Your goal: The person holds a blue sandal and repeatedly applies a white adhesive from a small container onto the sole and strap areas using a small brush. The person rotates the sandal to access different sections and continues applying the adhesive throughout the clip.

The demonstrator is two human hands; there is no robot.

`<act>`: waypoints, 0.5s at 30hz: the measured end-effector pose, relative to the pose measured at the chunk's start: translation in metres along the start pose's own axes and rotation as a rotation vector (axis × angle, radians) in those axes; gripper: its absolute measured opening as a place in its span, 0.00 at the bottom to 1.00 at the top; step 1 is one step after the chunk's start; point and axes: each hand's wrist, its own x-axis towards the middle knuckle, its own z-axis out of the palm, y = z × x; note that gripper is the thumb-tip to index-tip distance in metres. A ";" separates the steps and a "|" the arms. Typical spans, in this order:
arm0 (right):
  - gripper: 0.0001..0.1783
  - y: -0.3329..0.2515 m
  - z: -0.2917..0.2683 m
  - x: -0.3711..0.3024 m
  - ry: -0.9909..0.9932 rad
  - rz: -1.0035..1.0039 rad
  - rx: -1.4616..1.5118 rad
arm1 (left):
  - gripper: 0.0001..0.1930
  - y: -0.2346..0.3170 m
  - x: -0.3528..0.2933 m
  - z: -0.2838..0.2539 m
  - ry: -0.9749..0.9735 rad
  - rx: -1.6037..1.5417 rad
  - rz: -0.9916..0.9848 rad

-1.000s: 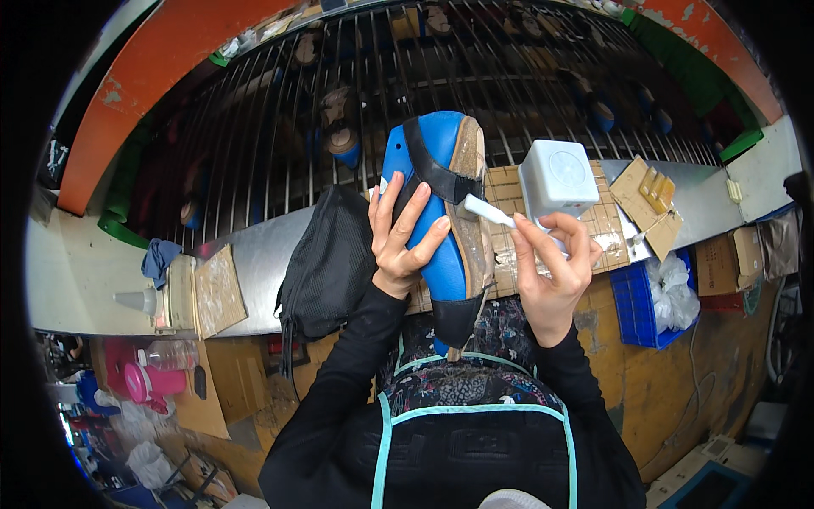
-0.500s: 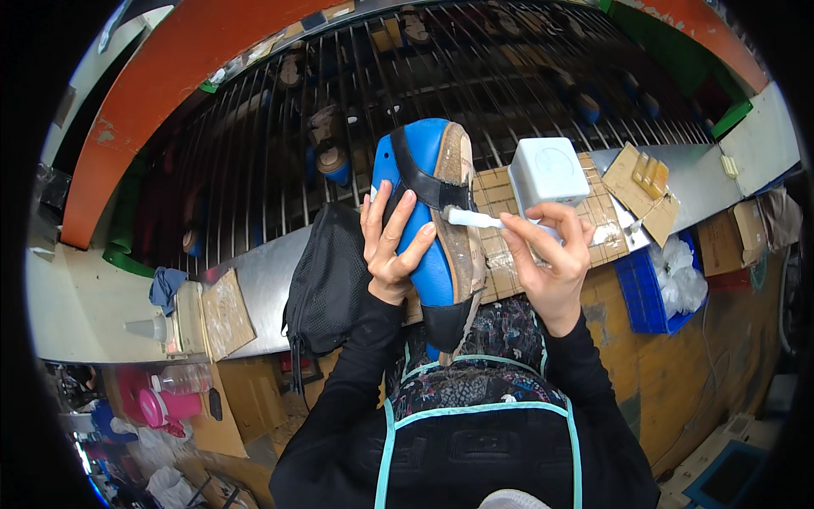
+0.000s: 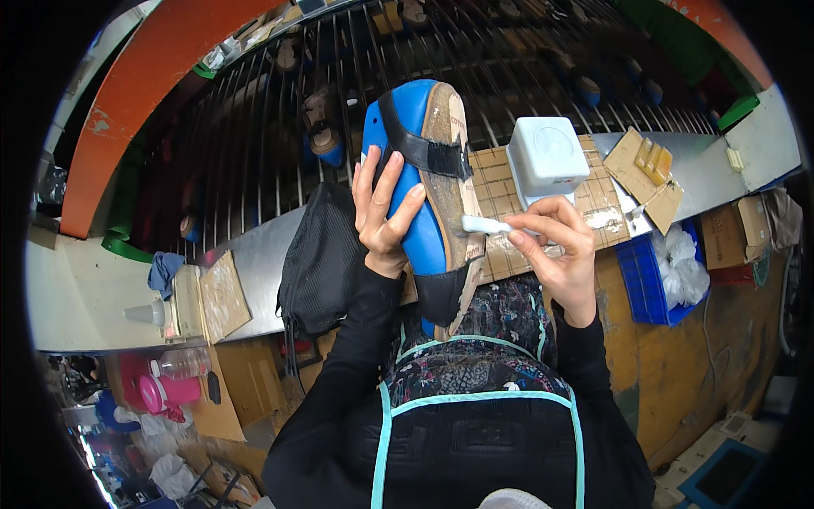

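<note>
My left hand [image 3: 383, 212] is wrapped round a blue shoe last [image 3: 415, 227], fingers across its side, holding it with the toe pointing away. Black straps [image 3: 417, 151] run over the last, and its brown, rough-looking underside [image 3: 445, 191] faces right. Pinched between thumb and fingers of my right hand [image 3: 564, 256] is a small white brush [image 3: 486, 225]. Its tip rests at the edge of that underside, between the two straps. A white square-topped container [image 3: 549, 161] stands just beyond my right hand, on a taped cardboard sheet [image 3: 500, 178].
Ahead lies a rack of dark metal bars [image 3: 263, 119] carrying several more shoes. A black mesh bag [image 3: 320, 254] sits by my left forearm. To the right are amber blocks [image 3: 655, 161] on cardboard and a blue crate [image 3: 642, 284] of plastic bags. An orange frame [image 3: 153, 102] curves at left.
The shoe last has shifted away from me with my left hand. The brush has moved from beside the upper strap to lower along the underside's edge.
</note>
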 end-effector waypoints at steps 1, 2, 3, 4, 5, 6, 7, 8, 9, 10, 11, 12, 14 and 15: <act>0.10 0.001 0.001 -0.004 0.005 0.022 0.021 | 0.18 0.000 0.000 0.002 0.008 0.002 -0.004; 0.10 0.001 0.002 -0.007 0.010 0.043 0.041 | 0.19 0.000 0.000 0.003 0.011 -0.001 -0.013; 0.10 0.001 0.003 -0.010 0.025 0.045 0.048 | 0.19 0.000 -0.001 0.005 0.020 -0.002 -0.020; 0.10 0.001 0.005 -0.013 0.041 0.047 0.054 | 0.19 0.000 -0.001 0.006 0.029 -0.003 -0.026; 0.10 0.001 0.006 -0.015 0.059 0.046 0.061 | 0.19 0.001 -0.002 0.008 0.037 -0.003 -0.035; 0.10 0.000 0.009 -0.018 0.082 0.064 0.063 | 0.20 0.000 -0.002 0.008 0.032 -0.006 -0.040; 0.10 -0.001 0.011 -0.021 0.106 0.079 0.066 | 0.20 0.000 -0.003 0.009 0.032 -0.003 -0.040; 0.11 -0.002 0.012 -0.023 0.127 0.091 0.064 | 0.20 -0.001 -0.004 0.010 0.036 0.002 -0.043; 0.11 -0.002 0.013 -0.025 0.131 0.090 0.076 | 0.20 -0.003 -0.004 0.012 0.039 0.005 -0.047; 0.11 -0.003 0.013 -0.027 0.131 0.085 0.083 | 0.21 -0.004 -0.005 0.012 0.038 0.011 -0.048; 0.11 -0.004 0.012 -0.028 0.127 0.086 0.086 | 0.21 -0.004 -0.005 0.013 0.040 0.013 -0.052; 0.10 -0.004 0.011 -0.029 0.122 0.064 0.071 | 0.21 -0.005 -0.006 0.013 0.042 0.011 -0.057; 0.10 -0.005 0.009 -0.029 0.103 0.031 0.032 | 0.21 -0.005 -0.006 0.013 0.044 0.007 -0.061; 0.10 -0.005 0.008 -0.028 0.112 0.057 0.074 | 0.21 -0.004 -0.005 0.013 0.043 0.005 -0.060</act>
